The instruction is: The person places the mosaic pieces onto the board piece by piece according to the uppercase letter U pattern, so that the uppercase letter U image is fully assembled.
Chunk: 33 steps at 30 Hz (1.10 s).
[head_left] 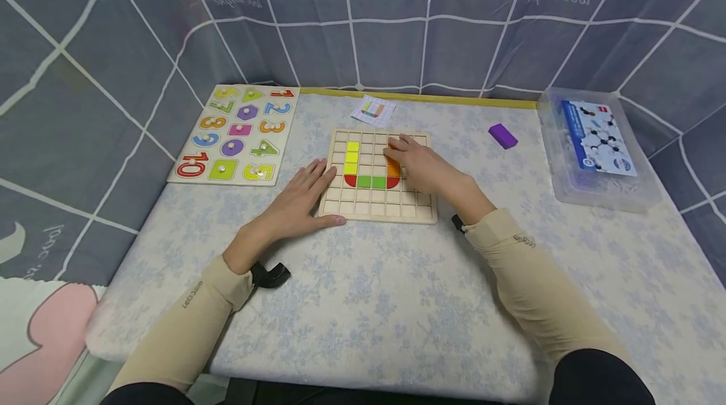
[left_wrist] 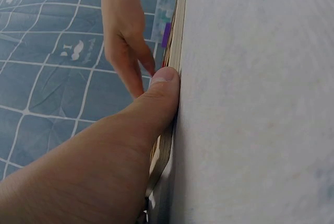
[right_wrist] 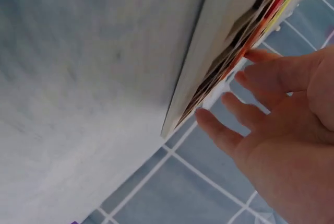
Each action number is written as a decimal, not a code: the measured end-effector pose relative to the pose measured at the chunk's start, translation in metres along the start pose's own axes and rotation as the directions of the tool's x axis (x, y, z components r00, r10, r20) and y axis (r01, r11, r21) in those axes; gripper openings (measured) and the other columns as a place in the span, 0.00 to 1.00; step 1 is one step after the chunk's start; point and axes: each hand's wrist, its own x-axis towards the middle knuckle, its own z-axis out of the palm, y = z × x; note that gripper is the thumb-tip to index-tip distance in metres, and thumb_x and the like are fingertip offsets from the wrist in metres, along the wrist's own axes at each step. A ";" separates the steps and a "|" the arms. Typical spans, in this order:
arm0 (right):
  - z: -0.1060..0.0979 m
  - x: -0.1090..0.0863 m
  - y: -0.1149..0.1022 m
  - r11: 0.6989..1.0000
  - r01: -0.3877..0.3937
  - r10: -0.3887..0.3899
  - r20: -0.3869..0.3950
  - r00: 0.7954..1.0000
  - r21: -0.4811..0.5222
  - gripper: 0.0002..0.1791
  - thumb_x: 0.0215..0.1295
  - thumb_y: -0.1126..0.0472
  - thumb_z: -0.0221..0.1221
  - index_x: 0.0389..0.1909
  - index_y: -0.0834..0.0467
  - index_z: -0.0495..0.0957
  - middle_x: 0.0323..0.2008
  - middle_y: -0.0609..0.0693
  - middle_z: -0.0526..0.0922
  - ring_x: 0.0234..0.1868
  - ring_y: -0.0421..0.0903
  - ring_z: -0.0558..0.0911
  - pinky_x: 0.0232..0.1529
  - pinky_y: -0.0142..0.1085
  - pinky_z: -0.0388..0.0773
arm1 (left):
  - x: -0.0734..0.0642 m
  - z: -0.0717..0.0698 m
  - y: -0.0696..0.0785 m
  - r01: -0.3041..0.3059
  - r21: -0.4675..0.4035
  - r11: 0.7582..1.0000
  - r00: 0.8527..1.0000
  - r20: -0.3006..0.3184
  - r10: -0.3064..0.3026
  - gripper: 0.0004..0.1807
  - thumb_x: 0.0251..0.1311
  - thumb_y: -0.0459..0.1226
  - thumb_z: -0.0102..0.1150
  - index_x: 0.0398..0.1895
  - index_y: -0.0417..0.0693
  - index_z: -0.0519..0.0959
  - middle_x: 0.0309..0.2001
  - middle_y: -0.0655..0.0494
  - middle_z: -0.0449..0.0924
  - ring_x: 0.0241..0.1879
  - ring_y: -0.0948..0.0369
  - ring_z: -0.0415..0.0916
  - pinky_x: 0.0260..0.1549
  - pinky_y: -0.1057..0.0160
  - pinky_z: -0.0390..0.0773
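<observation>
A wooden grid board (head_left: 374, 208) lies on the table between the hands. Yellow squares (head_left: 352, 157) form a column on its left side, above a row with green squares (head_left: 371, 182) between two rounded red pieces (head_left: 392, 182). My right hand (head_left: 425, 167) reaches over the upper right cells, its fingertips on the orange piece (head_left: 393, 169), which they partly cover. In the right wrist view its fingers (right_wrist: 219, 130) are loosely bent and spread along the board. With fingers extended, my left hand (head_left: 295, 202) rests against the board's left edge, its thumb (left_wrist: 164, 85) on the near corner.
Behind the board lies a small pattern card (head_left: 373, 111). A number and shape puzzle (head_left: 283, 169) stands at the back left. To the right are a purple block (head_left: 502, 136) and a clear plastic box (head_left: 601, 196) with a blue booklet (head_left: 601, 140) on it. A grey curtain (head_left: 386, 52) hangs behind.
</observation>
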 end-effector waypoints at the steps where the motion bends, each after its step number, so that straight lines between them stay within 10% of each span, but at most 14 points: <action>1: 0.001 -0.001 0.000 1.000 0.005 -0.005 0.006 1.000 0.002 0.36 0.74 0.76 0.52 0.82 0.60 0.61 0.84 0.60 0.54 0.85 0.63 0.49 0.79 0.59 0.63 | 0.000 0.000 0.000 0.000 0.000 1.000 1.000 0.000 0.000 0.59 0.66 0.63 0.64 0.87 0.47 0.44 0.87 0.44 0.34 0.86 0.49 0.29 0.85 0.47 0.35; 16: 0.012 -0.038 -0.018 0.994 0.106 -0.103 -0.114 0.988 0.022 0.29 0.73 0.79 0.52 0.73 0.64 0.73 0.76 0.61 0.71 0.82 0.63 0.59 0.77 0.58 0.68 | 0.000 0.002 -0.001 -0.020 -0.009 1.000 1.000 -0.023 0.020 0.59 0.66 0.63 0.64 0.87 0.46 0.45 0.87 0.42 0.36 0.86 0.47 0.32 0.85 0.45 0.37; 33: 0.009 -0.048 -0.003 0.973 0.052 0.011 -0.270 0.963 0.225 0.17 0.76 0.70 0.55 0.61 0.66 0.83 0.61 0.61 0.84 0.67 0.60 0.79 0.70 0.55 0.76 | -0.001 0.003 -0.003 -0.016 0.002 1.000 1.000 -0.024 0.016 0.60 0.65 0.63 0.65 0.87 0.47 0.45 0.87 0.43 0.36 0.86 0.47 0.32 0.85 0.44 0.37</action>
